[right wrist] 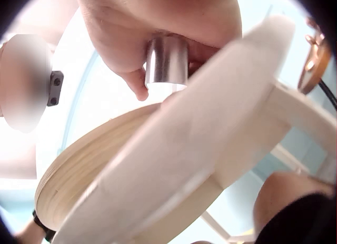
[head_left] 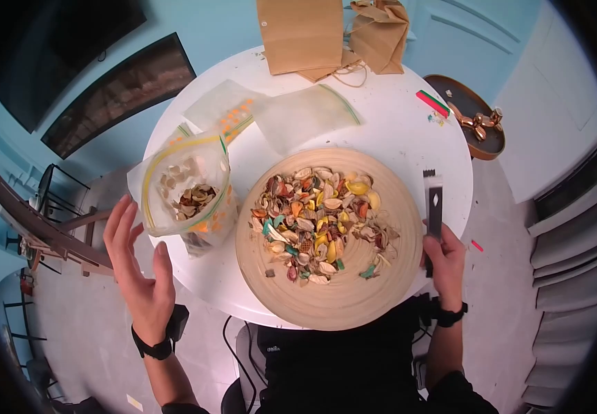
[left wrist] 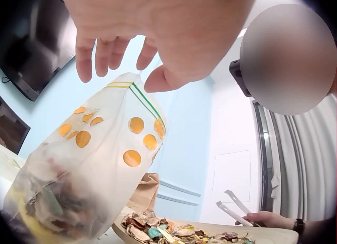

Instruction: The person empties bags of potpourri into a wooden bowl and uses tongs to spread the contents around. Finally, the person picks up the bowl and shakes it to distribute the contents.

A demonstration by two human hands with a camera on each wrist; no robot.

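Head view, right hand: the right hand [head_left: 443, 259] curls round the handle end of a pair of metal tongs [head_left: 434, 207], held upright just beside the right rim of the wooden bowl [head_left: 353, 303]; the tong tips are clear of the contents.
Head view, left hand: the left hand [head_left: 136, 259] hangs flat with fingers spread and holds nothing, off the table edge, near the zip bag [head_left: 188, 196] but apart from it.
Head view, contents: a heap of dried mixed pieces [head_left: 319, 224], shells and coloured bits, fills the middle of the bowl on the round white table [head_left: 409, 131]; a smaller amount lies in the standing zip bag just left of the bowl.
Head view, surroundings: two flat spare bags [head_left: 277, 114] and brown paper bags [head_left: 333, 34] lie toward the far edge.
Left wrist view: the left hand [left wrist: 158, 28] hovers above the mouth of the zip bag [left wrist: 105, 160], fingers loose and apart, touching nothing; the bowl's pieces [left wrist: 158, 231] show low behind.
Right wrist view: the right hand [right wrist: 158, 28] is clamped on the round metal end of the tongs [right wrist: 166, 62], seen from under the table edge [right wrist: 210, 149], with the bowl [right wrist: 79, 170] beyond.
Progress: judged from the layout, the moving of pieces from bowl to bag is at an early stage; a small share sits in the bag, most remains in the bowl, and the tongs carry nothing now.
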